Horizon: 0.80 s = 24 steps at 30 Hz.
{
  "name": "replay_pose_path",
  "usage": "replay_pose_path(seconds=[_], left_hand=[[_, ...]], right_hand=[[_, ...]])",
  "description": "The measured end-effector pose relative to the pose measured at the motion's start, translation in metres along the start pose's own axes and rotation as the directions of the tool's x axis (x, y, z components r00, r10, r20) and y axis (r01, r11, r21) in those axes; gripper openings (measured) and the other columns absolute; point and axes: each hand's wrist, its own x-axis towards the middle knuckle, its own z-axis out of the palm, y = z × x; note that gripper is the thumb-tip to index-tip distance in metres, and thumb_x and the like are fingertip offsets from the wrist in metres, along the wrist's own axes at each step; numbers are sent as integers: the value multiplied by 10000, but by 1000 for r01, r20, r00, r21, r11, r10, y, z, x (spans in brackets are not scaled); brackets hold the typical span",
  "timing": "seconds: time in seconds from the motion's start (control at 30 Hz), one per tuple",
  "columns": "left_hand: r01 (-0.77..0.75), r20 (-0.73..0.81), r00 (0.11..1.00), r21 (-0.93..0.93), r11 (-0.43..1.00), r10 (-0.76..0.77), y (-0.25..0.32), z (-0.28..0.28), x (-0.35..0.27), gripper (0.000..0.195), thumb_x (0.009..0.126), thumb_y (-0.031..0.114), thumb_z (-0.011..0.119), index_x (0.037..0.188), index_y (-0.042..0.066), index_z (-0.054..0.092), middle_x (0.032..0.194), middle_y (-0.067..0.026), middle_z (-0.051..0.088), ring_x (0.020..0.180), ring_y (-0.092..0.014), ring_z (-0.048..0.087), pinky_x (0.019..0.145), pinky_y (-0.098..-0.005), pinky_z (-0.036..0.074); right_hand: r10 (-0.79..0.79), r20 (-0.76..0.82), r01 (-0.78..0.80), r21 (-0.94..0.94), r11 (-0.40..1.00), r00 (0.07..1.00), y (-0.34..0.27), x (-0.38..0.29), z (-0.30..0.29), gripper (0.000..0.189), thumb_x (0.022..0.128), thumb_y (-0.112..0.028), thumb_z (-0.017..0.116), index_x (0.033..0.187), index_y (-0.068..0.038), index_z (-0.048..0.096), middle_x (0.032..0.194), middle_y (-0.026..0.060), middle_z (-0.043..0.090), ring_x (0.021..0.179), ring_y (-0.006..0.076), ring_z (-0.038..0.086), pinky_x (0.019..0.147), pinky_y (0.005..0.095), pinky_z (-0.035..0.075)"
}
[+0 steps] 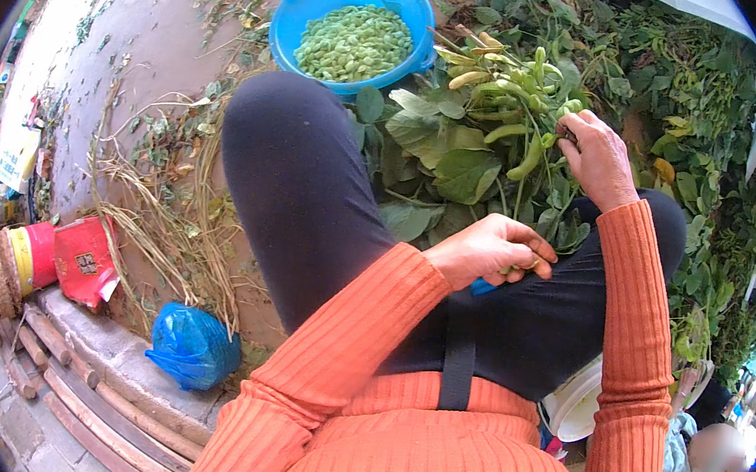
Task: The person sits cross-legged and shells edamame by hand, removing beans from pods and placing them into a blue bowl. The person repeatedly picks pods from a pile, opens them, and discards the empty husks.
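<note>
My right hand point(596, 152) pinches green soybean pods point(569, 108) at the side of a leafy bunch of soybean plants. More plump pods point(511, 101), green with a few yellowed ones, hang among the stems. Large green leaves point(467, 175) of the bunch spread between my knees. Lower down, over my lap, my left hand point(496, 251) is curled with fingertips together around something small and green, probably shelled beans, mostly hidden by the fingers. A blue basin point(281, 33) beyond my left knee holds a heap of shelled green beans point(356, 43).
Piled bean plants point(719, 128) fill the right side. Dry stalks point(166, 226) lie at left, near a blue plastic bag point(194, 346), a red bag point(85, 260) and wooden poles point(118, 430). A white bucket point(575, 405) stands by my right hip; a person point(714, 449) is behind it.
</note>
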Motion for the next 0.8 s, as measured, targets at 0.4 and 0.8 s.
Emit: replay_pose_path(seconds=[0.4, 0.8], left_hand=[[14, -71, 997, -35, 999, -16, 3, 0, 4, 228, 852, 71, 562, 1062, 8, 623, 885, -16, 666, 565, -32, 463, 458, -164, 352], [-23, -198, 980, -13, 1000, 20, -6, -5, 13, 236, 826, 79, 574, 1047, 5, 606, 867, -15, 657, 554, -36, 461, 448, -171, 344]], right_hand=[[309, 213, -316, 0, 949, 927, 40, 12, 14, 190, 762, -115, 602, 939, -53, 631, 952, 172, 637, 919, 349, 599, 796, 438, 476], [39, -88, -29, 115, 993, 995, -22, 38, 20, 118, 807, -149, 596, 841, -37, 603, 865, 129, 603, 812, 308, 611, 726, 402, 489]])
